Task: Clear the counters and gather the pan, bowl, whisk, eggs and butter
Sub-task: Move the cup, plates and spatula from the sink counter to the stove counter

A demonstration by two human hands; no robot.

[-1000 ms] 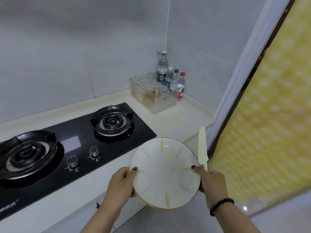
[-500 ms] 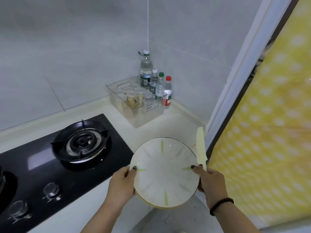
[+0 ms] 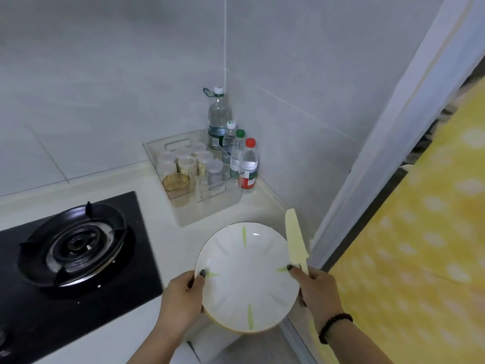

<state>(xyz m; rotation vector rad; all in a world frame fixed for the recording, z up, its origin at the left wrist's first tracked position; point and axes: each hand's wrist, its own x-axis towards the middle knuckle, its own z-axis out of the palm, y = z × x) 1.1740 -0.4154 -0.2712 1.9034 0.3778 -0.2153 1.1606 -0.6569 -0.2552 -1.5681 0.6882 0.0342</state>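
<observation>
I carry a white plate (image 3: 246, 279) with green leaf marks and a thin gold rim, held level above the counter's right end. My left hand (image 3: 181, 298) grips its left edge, thumb on top. My right hand (image 3: 317, 290) grips the right edge and also holds a pale yellow plastic knife (image 3: 295, 240), whose blade points up and away. A second, yellowish rim shows just under the plate. No pan, whisk, eggs or butter are in sight.
A black gas hob with one burner (image 3: 73, 245) fills the left of the cream counter (image 3: 162, 206). A clear tray (image 3: 194, 203) of jars and several water bottles (image 3: 249, 166) stands in the corner. A door frame (image 3: 388, 143) and yellow dotted curtain (image 3: 420, 245) stand right.
The view has swung right: the hob slid left, with one burner out of view, and the corner tray drew nearer. Both hands keep the same hold on the plate and knife.
</observation>
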